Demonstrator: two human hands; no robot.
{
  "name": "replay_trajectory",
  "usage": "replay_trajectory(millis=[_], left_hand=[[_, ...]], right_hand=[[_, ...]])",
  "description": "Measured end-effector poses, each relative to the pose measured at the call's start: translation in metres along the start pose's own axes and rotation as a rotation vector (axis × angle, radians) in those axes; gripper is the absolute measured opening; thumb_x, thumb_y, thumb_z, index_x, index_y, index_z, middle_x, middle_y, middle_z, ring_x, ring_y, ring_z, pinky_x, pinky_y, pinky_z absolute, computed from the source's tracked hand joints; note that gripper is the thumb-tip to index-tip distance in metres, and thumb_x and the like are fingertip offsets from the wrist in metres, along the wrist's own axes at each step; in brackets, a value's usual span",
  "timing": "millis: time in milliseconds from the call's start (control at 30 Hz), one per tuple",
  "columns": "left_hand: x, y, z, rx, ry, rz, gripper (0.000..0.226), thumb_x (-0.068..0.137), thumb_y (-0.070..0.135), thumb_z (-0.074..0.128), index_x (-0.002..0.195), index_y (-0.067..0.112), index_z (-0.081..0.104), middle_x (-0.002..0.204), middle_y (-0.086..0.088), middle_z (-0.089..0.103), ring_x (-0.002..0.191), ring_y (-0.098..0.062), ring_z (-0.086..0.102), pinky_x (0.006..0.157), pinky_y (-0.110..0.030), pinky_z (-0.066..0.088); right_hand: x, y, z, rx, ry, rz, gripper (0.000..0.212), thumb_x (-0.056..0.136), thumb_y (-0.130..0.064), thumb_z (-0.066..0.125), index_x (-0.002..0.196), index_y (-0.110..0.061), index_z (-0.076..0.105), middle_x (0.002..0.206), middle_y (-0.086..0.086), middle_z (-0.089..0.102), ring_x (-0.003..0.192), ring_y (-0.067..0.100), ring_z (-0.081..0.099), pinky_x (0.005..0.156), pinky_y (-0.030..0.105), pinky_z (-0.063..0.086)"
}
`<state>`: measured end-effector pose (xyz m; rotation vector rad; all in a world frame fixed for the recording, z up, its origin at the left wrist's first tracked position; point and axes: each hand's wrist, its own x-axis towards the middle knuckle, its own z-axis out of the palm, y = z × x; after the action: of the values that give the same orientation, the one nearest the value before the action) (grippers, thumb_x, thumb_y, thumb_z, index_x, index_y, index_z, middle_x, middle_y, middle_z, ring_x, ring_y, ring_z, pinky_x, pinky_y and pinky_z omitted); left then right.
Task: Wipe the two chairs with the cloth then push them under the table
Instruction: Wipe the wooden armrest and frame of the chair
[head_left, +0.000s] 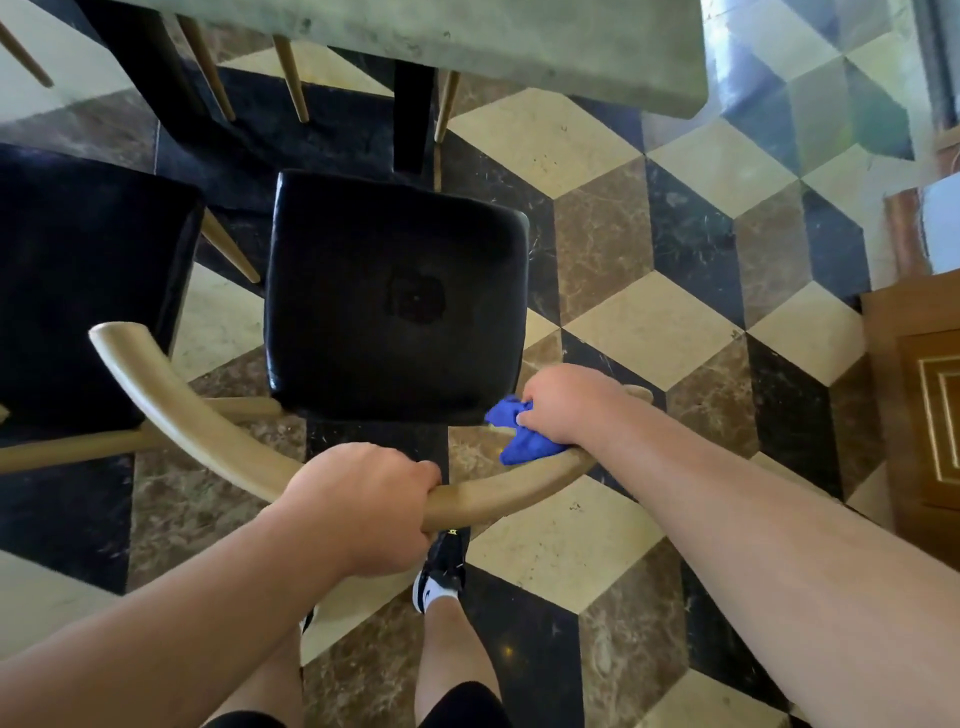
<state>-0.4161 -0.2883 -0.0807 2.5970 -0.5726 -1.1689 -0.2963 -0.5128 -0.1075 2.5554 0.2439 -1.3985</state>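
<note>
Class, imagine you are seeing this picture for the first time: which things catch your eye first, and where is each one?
The bright blue cloth stands out, bunched under the right hand on the right end of the chair's curved wooden backrest. The left hand grips the same backrest near its middle. Ahead of the hands lies the glossy black seat, and all around it the bold cube-patterned floor.

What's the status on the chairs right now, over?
Left hand gripping curved backrest; right hand pressing blue cloth on its right end. Chair seat short of the table. Second chair close alongside on the left.
</note>
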Motion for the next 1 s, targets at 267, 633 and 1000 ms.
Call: replay_trajectory(millis=[267,633,1000], left_hand=[[0.001,-0.002,0.005,-0.014,0.027,0.017,0.032,0.091,0.054,0.052,0.118,0.040,0.060,0.084,0.014,0.057,0.072,-0.010,0.054,0.065,-0.033,0.050],[0.001,-0.002,0.009,-0.044,0.078,0.007,0.019,0.087,0.041,0.063,0.103,0.031,0.062,0.077,0.008,0.056,0.063,-0.016,0.051,0.054,-0.033,0.036],[-0.001,-0.001,0.007,-0.052,0.111,0.007,0.018,0.082,0.039,0.068,0.095,0.029,0.063,0.068,0.007,0.049,0.053,-0.014,0.041,0.048,-0.028,0.021]], right_hand=[[0.055,-0.019,0.018,-0.342,-0.415,-0.028,0.006,0.096,-0.011,0.054,0.097,-0.013,0.060,0.099,0.009,0.057,0.084,0.030,0.060,0.078,0.040,0.047],[0.138,-0.056,0.033,-0.600,-0.708,0.055,0.020,0.103,-0.024,0.060,0.116,-0.015,0.074,0.104,0.003,0.065,0.084,0.023,0.058,0.073,0.031,0.048],[0.155,-0.058,0.039,-0.531,-0.725,0.024,0.037,0.100,-0.029,0.064,0.132,-0.014,0.073,0.115,-0.001,0.072,0.094,0.022,0.058,0.103,0.032,0.050]])
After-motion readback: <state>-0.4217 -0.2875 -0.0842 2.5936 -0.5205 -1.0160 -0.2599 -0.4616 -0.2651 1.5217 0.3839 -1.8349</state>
